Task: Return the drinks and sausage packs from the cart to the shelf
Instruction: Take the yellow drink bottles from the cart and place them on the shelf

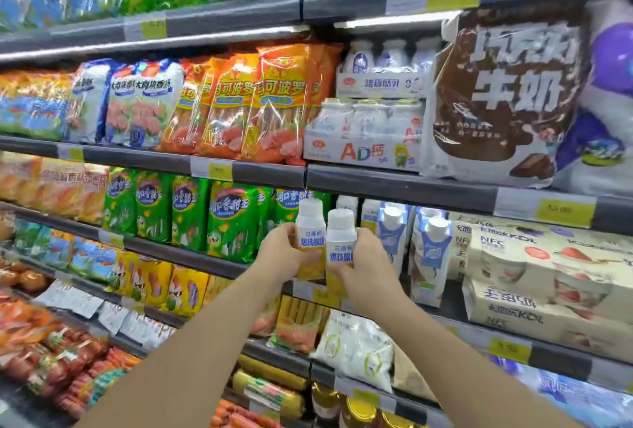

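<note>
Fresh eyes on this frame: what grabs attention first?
Dead centre, the left hand and right hand each hold a white-capped yellow drink bottle, the left bottle and the right bottle upright side by side in front of the shelf. Upper right, a big brown chocolate milk bag dominates. Orange sausage packs fill the row to its left.

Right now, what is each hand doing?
Left hand: closed around a white-capped drink bottle.
Right hand: closed around a second white-capped bottle.
</note>
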Motion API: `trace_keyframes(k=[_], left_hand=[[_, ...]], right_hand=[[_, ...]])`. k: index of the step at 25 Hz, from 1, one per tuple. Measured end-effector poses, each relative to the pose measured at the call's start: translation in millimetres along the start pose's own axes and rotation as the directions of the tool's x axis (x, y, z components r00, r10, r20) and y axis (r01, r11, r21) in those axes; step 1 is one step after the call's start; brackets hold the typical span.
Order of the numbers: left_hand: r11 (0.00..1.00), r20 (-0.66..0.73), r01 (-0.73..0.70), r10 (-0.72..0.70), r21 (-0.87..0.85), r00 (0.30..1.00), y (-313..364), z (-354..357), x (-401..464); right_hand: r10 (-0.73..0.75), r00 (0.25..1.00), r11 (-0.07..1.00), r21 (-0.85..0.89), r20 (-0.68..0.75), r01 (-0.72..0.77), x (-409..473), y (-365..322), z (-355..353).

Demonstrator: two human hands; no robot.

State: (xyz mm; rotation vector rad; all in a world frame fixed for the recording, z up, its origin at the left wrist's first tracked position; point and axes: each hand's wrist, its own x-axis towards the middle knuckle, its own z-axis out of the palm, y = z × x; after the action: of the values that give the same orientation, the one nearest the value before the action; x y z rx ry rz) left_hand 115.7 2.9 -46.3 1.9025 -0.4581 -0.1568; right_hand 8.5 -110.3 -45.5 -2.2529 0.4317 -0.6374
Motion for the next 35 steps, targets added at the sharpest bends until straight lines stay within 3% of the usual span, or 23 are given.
trace_keyframes(k=[6,9,15,22,27,35], left_hand=[[0.979,0.054,-0.024,0.013,0.203,0.998,-25,-1,57],[0.946,0.142,-0.106,0.065,0.307,0.988,-31,0,79],[0.91,0.242,-0.301,0.235,0.287,0.941,-39,8,98],[0.921,0.317,-0.332,0.259,0.203,0.912,-49,11,107],[0.89,0.273,-0.359,0.285,0.282,0.919,-47,22,109],[0.9,0.261,-0.335,0.265,0.278,0.928,-33,51,113]], right_hand=[[0.127,0.989,0.98,-0.142,-0.075,-0.137,32,7,34],[0.256,0.955,0.96,-0.08,-0.151,-0.27,48,1,47],[0.304,0.917,0.927,-0.142,-0.26,-0.347,63,-3,59],[0.478,0.852,0.839,-0.178,-0.211,-0.515,40,-5,72],[0.441,0.882,0.856,-0.218,-0.165,-0.469,21,-5,81],[0.482,0.868,0.854,-0.16,-0.117,-0.496,37,2,72]])
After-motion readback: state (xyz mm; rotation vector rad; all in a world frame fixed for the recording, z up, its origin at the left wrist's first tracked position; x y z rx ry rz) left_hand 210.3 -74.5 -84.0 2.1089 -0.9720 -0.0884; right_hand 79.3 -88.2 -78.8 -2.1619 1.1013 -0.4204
